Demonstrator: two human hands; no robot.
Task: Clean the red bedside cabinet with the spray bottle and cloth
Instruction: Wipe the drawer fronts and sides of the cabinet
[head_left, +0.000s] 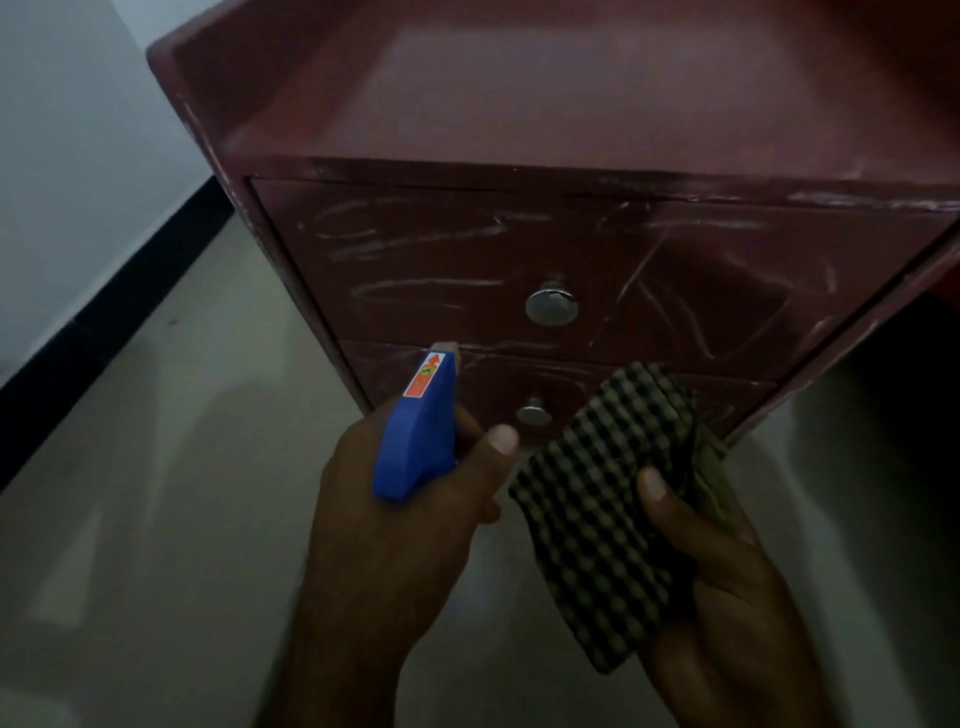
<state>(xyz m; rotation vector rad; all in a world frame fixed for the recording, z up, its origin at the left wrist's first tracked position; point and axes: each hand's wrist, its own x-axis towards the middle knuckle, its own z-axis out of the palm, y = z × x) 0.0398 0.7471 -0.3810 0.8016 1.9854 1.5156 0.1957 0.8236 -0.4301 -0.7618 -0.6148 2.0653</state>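
The red bedside cabinet (519, 249) stands in front of me, its two drawer fronts marked with pale scribbles, each with a round metal knob. My left hand (395, 530) grips a spray bottle by its blue trigger head (421, 431); the nozzle points at the seam between the drawers, and the bottle's body is hidden by the hand. My right hand (727, 597) holds a black-and-beige checked cloth (608, 509) just below the lower drawer, thumb pressed on top of it.
A pale tiled floor (156, 493) spreads to the left and under my hands. A white wall with a black skirting strip (104, 322) runs along the left. The cabinet's top (545, 93) has a raised rim.
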